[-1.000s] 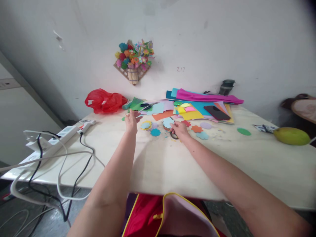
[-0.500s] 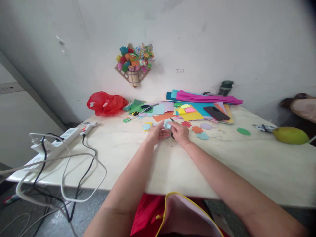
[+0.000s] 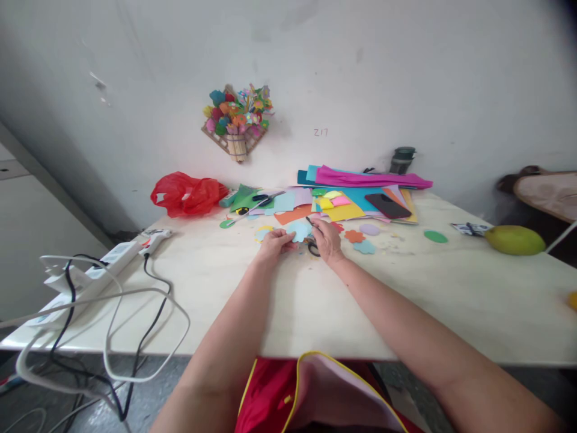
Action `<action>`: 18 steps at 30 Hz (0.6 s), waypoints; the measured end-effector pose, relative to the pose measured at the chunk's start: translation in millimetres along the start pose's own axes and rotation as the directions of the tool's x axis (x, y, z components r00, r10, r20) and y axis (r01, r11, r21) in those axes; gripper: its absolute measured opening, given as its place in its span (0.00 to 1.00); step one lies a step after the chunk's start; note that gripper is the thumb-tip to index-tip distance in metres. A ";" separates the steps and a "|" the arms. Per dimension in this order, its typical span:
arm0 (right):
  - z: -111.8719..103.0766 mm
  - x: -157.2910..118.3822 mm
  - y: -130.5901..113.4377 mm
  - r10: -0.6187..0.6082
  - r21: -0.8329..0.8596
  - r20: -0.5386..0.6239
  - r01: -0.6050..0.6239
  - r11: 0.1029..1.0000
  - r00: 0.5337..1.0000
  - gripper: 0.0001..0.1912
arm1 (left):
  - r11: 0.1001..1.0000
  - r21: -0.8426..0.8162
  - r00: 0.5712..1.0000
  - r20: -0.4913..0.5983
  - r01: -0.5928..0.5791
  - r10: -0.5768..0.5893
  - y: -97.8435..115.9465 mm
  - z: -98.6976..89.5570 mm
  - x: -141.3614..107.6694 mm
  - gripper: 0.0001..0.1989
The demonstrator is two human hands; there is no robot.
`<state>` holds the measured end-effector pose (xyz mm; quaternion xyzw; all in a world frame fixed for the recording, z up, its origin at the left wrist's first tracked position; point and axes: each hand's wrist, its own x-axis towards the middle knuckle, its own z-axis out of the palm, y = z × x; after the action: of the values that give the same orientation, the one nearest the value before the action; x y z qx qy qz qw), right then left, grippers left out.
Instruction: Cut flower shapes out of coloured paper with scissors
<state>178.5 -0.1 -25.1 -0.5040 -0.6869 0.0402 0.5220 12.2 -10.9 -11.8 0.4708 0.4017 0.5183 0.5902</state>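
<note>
My left hand point(image 3: 274, 243) pinches the left edge of a light blue flower-shaped cutout point(image 3: 299, 230) just above the table. My right hand point(image 3: 328, 242) is closed on a thin dark pen-like stick point(image 3: 309, 221), whose end pokes out past the fingers at the cutout's right side. Below the right hand lies a black looped handle point(image 3: 314, 248), seemingly of scissors, partly hidden. A yellow and blue cutout point(image 3: 263, 233) rests left of the left hand. On the right lie an orange flower cutout point(image 3: 354, 236), a blue flower cutout point(image 3: 364, 247) and a lilac oval point(image 3: 369, 230).
Coloured sheets point(image 3: 351, 210) with a phone point(image 3: 387, 205) on them lie at the back. Scissors point(image 3: 265, 198), a red plastic bag point(image 3: 187, 193) and a glue gun point(image 3: 155, 239) beside a power strip point(image 3: 97, 279) are leftward. A yellow-green fruit point(image 3: 514, 240) sits right.
My left hand has turned from a sideways open palm to a pinch on the blue flower cutout, which now shows more fully. The whole view has shifted slightly.
</note>
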 end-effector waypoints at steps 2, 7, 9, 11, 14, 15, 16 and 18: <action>-2.2 2.3 2.2 0.049 0.040 0.034 -0.050 0.998 0.998 0.17 | 1.000 0.012 1.000 0.024 0.002 -0.002 -0.6 -0.9 -0.3 0.19; -8.8 3.9 -1.0 0.142 0.107 0.161 -0.160 0.981 0.977 0.15 | 0.999 0.032 0.997 0.073 0.012 -0.015 0.5 -1.6 -2.6 0.18; -10.1 3.8 -2.9 0.132 0.174 0.175 -0.162 0.971 0.976 0.14 | 0.999 0.040 0.996 0.088 0.017 -0.020 1.2 -1.6 -3.3 0.17; -10.0 3.7 -3.7 0.127 0.212 0.186 -0.166 0.963 0.974 0.14 | 0.998 0.056 0.995 0.093 0.025 -0.030 1.4 -1.6 -3.4 0.17; -8.0 3.4 -3.4 0.135 0.196 0.211 -0.178 0.964 0.968 0.11 | 0.997 0.070 0.996 0.081 0.032 -0.038 0.9 -1.4 -2.9 0.17; -7.4 3.2 -3.2 0.135 0.194 0.219 -0.179 0.964 0.966 0.10 | 0.997 0.070 0.996 0.077 0.029 -0.035 0.6 -1.3 -2.7 0.17; -7.0 2.9 -3.3 0.131 0.203 0.225 -0.178 0.963 0.965 0.09 | 0.997 0.072 0.997 0.074 0.026 -0.032 0.3 -1.2 -2.4 0.16; -7.3 2.2 -4.4 0.126 0.242 0.230 -0.182 0.953 0.965 0.10 | 0.996 0.088 0.997 0.079 0.019 -0.026 -0.3 -0.9 -1.8 0.16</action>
<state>181.3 -4.0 -17.8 -0.4760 -0.6856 0.2248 0.5029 11.2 -12.6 -12.3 0.5118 0.4052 0.4744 0.5906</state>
